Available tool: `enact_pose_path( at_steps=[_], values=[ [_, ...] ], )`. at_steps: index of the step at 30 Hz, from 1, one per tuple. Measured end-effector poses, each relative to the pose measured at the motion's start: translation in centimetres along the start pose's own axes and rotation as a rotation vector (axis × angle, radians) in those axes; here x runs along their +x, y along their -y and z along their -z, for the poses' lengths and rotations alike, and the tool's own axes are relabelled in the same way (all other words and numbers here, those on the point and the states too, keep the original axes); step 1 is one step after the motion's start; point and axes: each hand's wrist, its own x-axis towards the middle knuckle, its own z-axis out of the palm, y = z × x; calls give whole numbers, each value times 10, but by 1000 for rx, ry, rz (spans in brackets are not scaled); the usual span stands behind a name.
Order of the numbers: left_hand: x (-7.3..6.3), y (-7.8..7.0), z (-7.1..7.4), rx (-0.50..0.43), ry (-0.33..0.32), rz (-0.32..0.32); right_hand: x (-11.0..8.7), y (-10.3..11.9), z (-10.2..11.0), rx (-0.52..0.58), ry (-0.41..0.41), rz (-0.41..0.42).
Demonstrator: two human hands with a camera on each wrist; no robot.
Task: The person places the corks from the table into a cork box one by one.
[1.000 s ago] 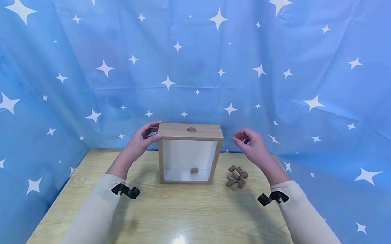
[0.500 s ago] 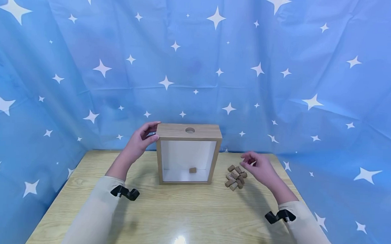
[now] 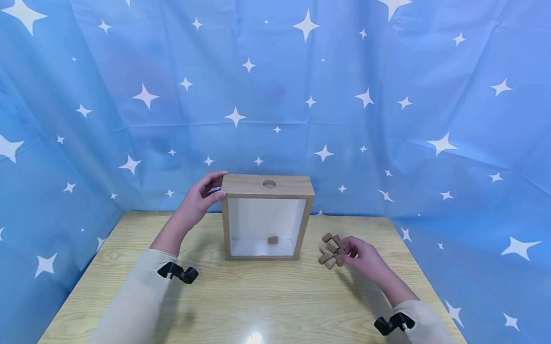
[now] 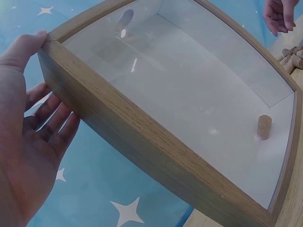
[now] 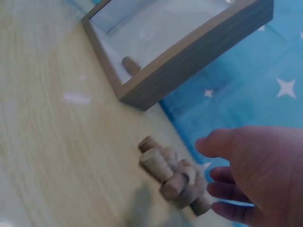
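A wooden shadow box (image 3: 267, 186) stands upright at the back of the table, with a clear front and a round hole in its top. Inside it, one cork (image 4: 264, 126) lies on the floor. My left hand (image 3: 198, 198) holds the box's upper left corner, thumb on the front edge and fingers at the side and back. Right of the box is a small pile of corks (image 3: 331, 249). My right hand (image 3: 363, 258) is at the pile's right side, fingers loosely bent and thumb apart from them in the right wrist view.
The light wooden table (image 3: 260, 299) ends just behind the box, at a blue curtain (image 3: 279, 80) with white stars. Black wrist cameras (image 3: 177, 272) sit over both pale sleeves (image 3: 129, 301).
My right hand has come down from beside the top of the box to the cork pile. The left hand keeps its place at the box's corner.
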Motion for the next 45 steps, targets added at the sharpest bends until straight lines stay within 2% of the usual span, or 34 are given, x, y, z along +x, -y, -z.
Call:
enact_pose_path(
  at_steps=[4,15,22,29,38,45],
  values=[
    [0,-1,0,-6,1,3,-2,-6,-6,0,23,1],
    [0,-2,-1,-16,-2,7,-7,-23,-22,-36,16,-8],
    [0,-3,-2,-13,-3,2,-8,-32,-27,-97,8,37],
    [0,-2,-1,-20,-1,0,-7,-33,-29,-121,-12,69],
    [0,-1,-1,-14,-1,-3,-9,-35,-32,-149,-64,56],
    [0,0,-1,-17,-6,-8,-8,-38,-32,-131,-22,53]
  ],
)
